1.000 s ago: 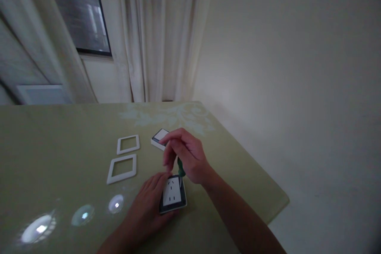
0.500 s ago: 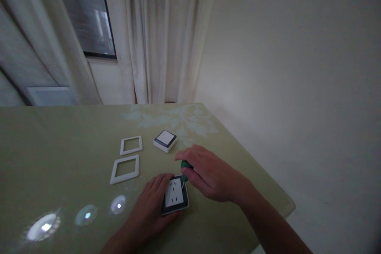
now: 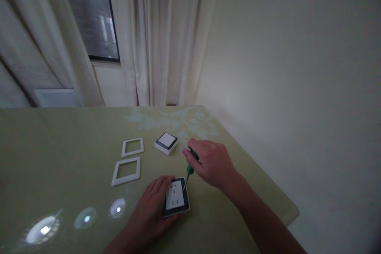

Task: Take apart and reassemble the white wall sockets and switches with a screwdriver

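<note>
A wall socket (image 3: 175,196) with a white slotted face and dark surround lies near the table's front. My left hand (image 3: 154,204) grips it from the left, thumb and fingers along its edges. In my right hand (image 3: 210,162), closed around its green handle, is a screwdriver (image 3: 189,169). Its shaft slants down to the socket's right side, and the tip meets the dark surround there. Part of the handle is hidden by my fingers.
Two white frames (image 3: 126,170) lie to the left of the socket. Behind it sits a second boxed unit, a switch (image 3: 166,143) with a plain white face. The green table (image 3: 59,147) ends at a slanting right edge beside the wall (image 3: 291,87). Curtains (image 3: 160,39) hang beyond.
My right hand has risen slightly and shifted right, and more of the screwdriver's handle and shaft shows. My left hand and the socket stay nearly in place; the view has shifted slightly.
</note>
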Demonstrator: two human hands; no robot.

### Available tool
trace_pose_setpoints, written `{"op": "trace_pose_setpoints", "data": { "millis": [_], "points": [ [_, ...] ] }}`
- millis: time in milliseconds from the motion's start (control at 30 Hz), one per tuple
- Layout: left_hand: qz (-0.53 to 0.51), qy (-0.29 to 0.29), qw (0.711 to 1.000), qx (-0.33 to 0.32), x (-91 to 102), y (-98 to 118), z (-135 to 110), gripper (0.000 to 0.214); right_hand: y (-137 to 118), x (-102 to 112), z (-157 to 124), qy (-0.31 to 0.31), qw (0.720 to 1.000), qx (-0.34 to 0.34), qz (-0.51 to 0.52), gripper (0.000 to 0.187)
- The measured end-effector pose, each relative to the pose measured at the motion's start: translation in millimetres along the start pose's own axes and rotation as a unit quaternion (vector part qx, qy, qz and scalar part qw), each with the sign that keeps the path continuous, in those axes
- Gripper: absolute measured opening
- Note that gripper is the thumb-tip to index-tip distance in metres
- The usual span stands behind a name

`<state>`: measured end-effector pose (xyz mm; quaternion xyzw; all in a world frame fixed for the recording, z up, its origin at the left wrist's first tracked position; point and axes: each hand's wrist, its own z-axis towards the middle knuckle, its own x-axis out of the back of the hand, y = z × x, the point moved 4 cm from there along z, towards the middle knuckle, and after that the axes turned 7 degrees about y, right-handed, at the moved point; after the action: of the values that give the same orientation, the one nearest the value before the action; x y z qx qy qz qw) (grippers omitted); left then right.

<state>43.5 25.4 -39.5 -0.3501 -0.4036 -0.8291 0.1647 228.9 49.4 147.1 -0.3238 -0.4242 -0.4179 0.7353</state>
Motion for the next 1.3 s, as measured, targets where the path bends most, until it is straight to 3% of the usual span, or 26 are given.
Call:
{"op": "trace_pose_setpoints", "data": {
  "millis": [133,300,467,633,800,900,1033,1100,1200,1300],
  "points": [
    [0.019,0.030,0.999,0.006,-0.1,-9.9,-0.6,0.079,-19.4,-1.0,12.0,-0.015,0.984,0.132,0.118,0.030],
    [0.041,0.045,0.998,-0.009,5.7,-17.0,0.6,0.080,-21.2,-7.9,30.4,-0.014,0.998,0.063,-0.003,0.034],
    [0.051,0.052,0.997,-0.012,10.8,-12.5,1.8,0.082,-25.2,-7.0,24.2,-0.031,0.968,0.192,0.158,0.018],
    [0.063,0.047,0.997,-0.010,12.7,-10.0,1.2,0.084,-6.6,-8.1,22.4,-0.027,0.998,0.006,0.049,0.037],
    [0.063,0.053,0.997,-0.016,12.9,-9.0,-1.1,0.081,-18.9,-6.1,20.1,-0.046,0.977,0.148,0.150,0.019],
    [0.066,0.046,0.997,-0.006,13.5,-8.6,-1.2,0.080,-15.0,-5.4,19.9,-0.006,0.990,0.104,0.095,0.027],
    [0.051,0.048,0.998,-0.003,14.6,-8.5,-1.5,0.079,-21.2,-5.4,17.2,-0.031,0.976,0.173,0.132,0.024],
    [0.051,0.041,0.998,-0.005,13.7,-9.5,-2.6,0.076,-19.4,-3.7,18.0,-0.022,0.981,0.154,0.116,0.035],
    [0.066,0.038,0.997,-0.005,13.0,-10.8,-4.1,0.082,-13.7,1.1,19.6,-0.004,0.993,0.103,0.065,0.030],
    [0.052,0.029,0.998,0.004,12.8,-10.9,-3.9,0.084,-16.1,5.2,17.5,-0.059,0.978,0.134,0.146,0.018]
  ]
}}
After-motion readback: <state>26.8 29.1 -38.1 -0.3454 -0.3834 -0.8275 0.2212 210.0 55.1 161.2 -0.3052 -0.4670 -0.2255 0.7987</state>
